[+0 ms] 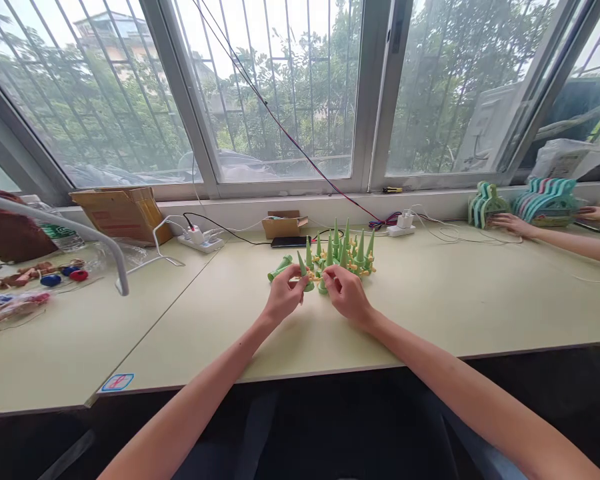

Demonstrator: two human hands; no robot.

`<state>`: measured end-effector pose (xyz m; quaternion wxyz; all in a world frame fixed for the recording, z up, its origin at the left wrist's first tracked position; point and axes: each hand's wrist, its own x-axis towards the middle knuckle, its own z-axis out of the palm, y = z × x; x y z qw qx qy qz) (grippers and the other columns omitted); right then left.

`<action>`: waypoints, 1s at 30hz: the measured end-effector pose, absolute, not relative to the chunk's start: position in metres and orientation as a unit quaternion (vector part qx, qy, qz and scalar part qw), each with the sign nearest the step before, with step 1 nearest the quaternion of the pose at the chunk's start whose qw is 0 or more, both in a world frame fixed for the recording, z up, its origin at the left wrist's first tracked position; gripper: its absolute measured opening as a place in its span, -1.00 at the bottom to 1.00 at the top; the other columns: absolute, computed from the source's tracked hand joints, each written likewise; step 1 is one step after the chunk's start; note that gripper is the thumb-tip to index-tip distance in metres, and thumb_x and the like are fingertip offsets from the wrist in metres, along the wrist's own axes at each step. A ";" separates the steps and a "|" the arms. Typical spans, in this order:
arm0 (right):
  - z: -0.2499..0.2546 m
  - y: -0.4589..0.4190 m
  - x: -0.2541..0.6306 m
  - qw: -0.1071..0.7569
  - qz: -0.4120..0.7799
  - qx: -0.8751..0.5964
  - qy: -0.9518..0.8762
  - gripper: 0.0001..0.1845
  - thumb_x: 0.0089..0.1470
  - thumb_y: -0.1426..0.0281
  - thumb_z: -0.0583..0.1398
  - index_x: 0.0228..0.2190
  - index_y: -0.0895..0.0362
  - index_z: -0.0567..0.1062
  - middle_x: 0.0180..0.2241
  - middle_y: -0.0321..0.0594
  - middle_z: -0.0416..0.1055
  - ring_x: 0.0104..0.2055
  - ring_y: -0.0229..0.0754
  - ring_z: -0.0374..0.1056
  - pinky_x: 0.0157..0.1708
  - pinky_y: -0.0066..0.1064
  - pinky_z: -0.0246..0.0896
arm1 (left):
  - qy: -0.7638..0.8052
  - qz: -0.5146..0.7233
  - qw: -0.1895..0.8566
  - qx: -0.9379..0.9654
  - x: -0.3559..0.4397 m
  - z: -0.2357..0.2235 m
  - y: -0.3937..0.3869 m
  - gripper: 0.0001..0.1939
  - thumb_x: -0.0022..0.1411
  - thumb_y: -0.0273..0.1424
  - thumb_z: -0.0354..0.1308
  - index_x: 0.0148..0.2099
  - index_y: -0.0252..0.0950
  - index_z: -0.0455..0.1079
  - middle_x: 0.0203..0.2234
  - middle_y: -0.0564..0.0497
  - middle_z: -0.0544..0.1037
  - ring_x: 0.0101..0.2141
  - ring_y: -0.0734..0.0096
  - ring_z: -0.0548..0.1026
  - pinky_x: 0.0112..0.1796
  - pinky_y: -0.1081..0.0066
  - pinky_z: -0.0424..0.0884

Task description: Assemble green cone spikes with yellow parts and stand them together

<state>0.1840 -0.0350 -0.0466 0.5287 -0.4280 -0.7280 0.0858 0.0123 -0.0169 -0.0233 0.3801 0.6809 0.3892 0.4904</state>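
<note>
My left hand (pixel 286 293) is closed around a green cone-shaped watering spike (pixel 303 264), held point up just over the table. To its right, my right hand (pixel 347 293) has thumb and forefinger pinched together; what they hold, if anything, is hidden. Behind both hands stands a cluster of similar green spikes (pixel 360 250), points up, with small yellow valve-like parts (pixel 369 268) low on their sides. Left of the cluster, beside my left hand, a green piece (pixel 279 268) lies on its side.
Behind the cluster are a dark phone (pixel 291 242) and an open cardboard box (pixel 284 225). Power strips (pixel 200 241) and cables line the wall. At right, another person's hand (pixel 515 225) touches green hangers (pixel 487 203). Wooden beads (pixel 27 273) and a white curved metal arm (pixel 107 240) are left.
</note>
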 end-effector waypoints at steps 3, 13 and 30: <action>-0.046 -0.035 0.184 0.529 0.089 -0.428 -0.727 -0.76 0.30 0.28 0.01 -0.31 0.12 0.39 -0.45 -0.27 0.38 -0.55 -0.30 0.16 -0.50 -0.46 0.08 | 0.390 0.483 0.409 0.668 0.012 -0.019 -0.020 -0.70 0.17 -0.20 0.20 -0.15 -0.30 0.39 -0.31 -0.04 0.51 -0.73 0.73 0.24 -0.73 0.54 0.22; -0.049 -0.033 0.184 0.526 0.116 -0.400 -0.742 -0.77 0.29 0.27 0.05 -0.23 0.12 0.44 -0.32 -0.21 0.47 -0.52 -0.30 0.24 -0.47 -0.45 0.15 | 0.391 0.473 0.429 0.662 0.013 -0.013 -0.025 -0.64 0.12 -0.11 0.26 -0.20 -0.29 0.41 -0.33 -0.03 0.54 -0.72 0.72 0.21 -0.73 0.54 0.14; -0.053 -0.027 0.184 0.520 0.130 -0.380 -0.754 -0.82 0.27 0.31 0.09 -0.25 0.13 0.44 -0.28 -0.18 0.48 -0.42 -0.26 0.31 -0.38 -0.43 0.21 | 0.381 0.481 0.397 0.683 0.011 -0.016 -0.022 -0.69 0.13 -0.15 0.27 -0.23 -0.30 0.42 -0.41 0.00 0.51 -0.58 0.60 0.35 -0.67 0.57 0.15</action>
